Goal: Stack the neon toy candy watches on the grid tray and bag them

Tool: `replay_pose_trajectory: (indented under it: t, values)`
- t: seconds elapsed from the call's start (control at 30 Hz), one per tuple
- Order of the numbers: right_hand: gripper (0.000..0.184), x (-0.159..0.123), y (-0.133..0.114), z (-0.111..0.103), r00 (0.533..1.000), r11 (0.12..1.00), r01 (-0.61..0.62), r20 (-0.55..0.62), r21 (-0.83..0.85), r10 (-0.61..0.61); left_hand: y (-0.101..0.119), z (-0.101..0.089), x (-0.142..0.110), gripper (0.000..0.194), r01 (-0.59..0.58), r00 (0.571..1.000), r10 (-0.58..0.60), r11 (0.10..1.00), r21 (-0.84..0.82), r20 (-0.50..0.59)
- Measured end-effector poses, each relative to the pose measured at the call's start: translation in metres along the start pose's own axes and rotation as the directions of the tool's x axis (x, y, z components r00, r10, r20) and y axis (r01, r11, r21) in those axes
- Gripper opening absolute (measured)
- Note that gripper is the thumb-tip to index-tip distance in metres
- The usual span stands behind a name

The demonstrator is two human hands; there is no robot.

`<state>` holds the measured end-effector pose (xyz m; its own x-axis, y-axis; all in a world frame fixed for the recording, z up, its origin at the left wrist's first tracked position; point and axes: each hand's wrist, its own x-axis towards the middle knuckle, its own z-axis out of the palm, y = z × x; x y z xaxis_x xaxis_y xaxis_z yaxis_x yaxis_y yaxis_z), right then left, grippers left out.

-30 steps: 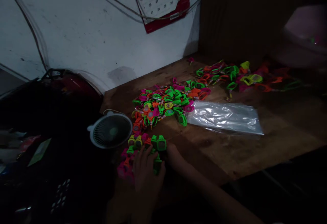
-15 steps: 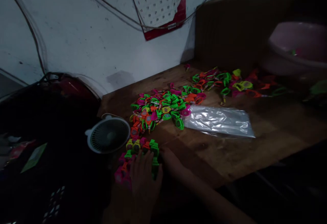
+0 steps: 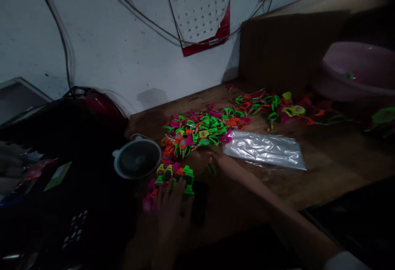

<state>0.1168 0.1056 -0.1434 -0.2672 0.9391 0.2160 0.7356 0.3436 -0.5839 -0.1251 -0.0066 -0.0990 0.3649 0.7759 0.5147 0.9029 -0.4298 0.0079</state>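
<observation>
Left hand [image 3: 171,204] palm down; right hand [image 3: 226,165] blurred, forearm [image 3: 274,204] extended diagonally.

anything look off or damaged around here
Yes: the calendar on the wall looks torn or curled at its lower right, baring red backing. A pink piece also lies alone by the wall, apart from the watch heap.

Grouped watches [image 3: 168,172], toy-like in neon yellow, green, orange and pink, sit packed in rows, faces up, partly hidden beneath the left hand [image 3: 173,208] laid over them. At their one o'clock lies a loose pile [image 3: 202,128] of similar watches, tumbled and overlapping. At the pile's six o'clock, a dim, blurred green watch [image 3: 211,168] shows beside the right hand [image 3: 226,166]; any grip is unclear.
</observation>
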Motion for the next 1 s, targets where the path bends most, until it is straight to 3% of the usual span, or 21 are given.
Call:
replay_pose_trajectory:
  t: [0.07, 0.17, 0.27, 0.4, 0.5, 0.63, 0.73, 0.77, 0.83, 0.9, 1.0]
  values:
    - [0.055, 0.001, 0.003, 0.001, 0.994, 0.988, 0.098, 0.054, -0.123, -0.092, -0.002, -0.002, -0.007, 0.039, 0.072, 0.997, -0.074, 0.994, -0.086, -0.024]
    - [0.049, 0.005, 0.010, 0.006, 0.968, 0.943, 0.220, 0.173, -0.251, -0.180, -0.007, -0.005, -0.022, 0.036, 0.131, 0.987, -0.142, 0.982, -0.139, -0.074]
    - [0.039, 0.007, 0.014, 0.015, 0.950, 0.931, 0.276, 0.218, -0.240, -0.225, -0.011, -0.005, -0.037, 0.038, 0.133, 0.989, -0.140, 0.985, -0.108, -0.057]
    - [0.043, 0.014, 0.009, 0.028, 0.933, 0.925, 0.340, 0.186, -0.169, -0.309, -0.009, -0.003, -0.045, 0.038, 0.148, 0.988, -0.152, 0.985, -0.093, -0.041]
    - [0.025, 0.027, 0.004, 0.031, 0.898, 0.921, 0.386, 0.246, -0.041, -0.366, -0.005, -0.002, -0.044, 0.036, 0.178, 0.982, -0.182, 0.981, -0.083, -0.044]
    - [0.024, 0.028, 0.006, 0.018, 0.933, 0.951, 0.287, 0.193, 0.111, -0.304, -0.003, 0.000, -0.044, 0.036, 0.190, 0.981, -0.193, 0.978, -0.088, -0.034]
    - [0.027, 0.006, 0.003, 0.006, 0.987, 0.961, 0.121, 0.070, 0.250, -0.142, -0.003, 0.004, -0.046, 0.038, 0.192, 0.979, -0.198, 0.977, -0.097, -0.046]
    - [0.026, -0.003, -0.001, 0.005, 0.997, 0.929, 0.048, 0.037, 0.366, -0.065, -0.003, 0.005, -0.046, 0.038, 0.192, 0.979, -0.198, 0.977, -0.095, -0.053]
    - [0.025, -0.018, -0.013, 0.010, 0.998, 0.781, -0.067, 0.040, 0.621, 0.054, -0.003, 0.008, -0.047, 0.040, 0.192, 0.978, -0.198, 0.978, -0.084, -0.069]
    - [0.023, -0.026, -0.026, 0.023, 0.992, 0.627, -0.108, 0.121, 0.771, 0.021, -0.003, 0.010, -0.046, 0.040, 0.196, 0.976, -0.202, 0.978, -0.073, -0.080]
    - [0.018, -0.025, -0.037, 0.047, 0.977, 0.581, -0.094, 0.186, 0.809, -0.102, -0.002, 0.008, -0.044, 0.039, 0.192, 0.977, -0.198, 0.978, -0.078, -0.076]
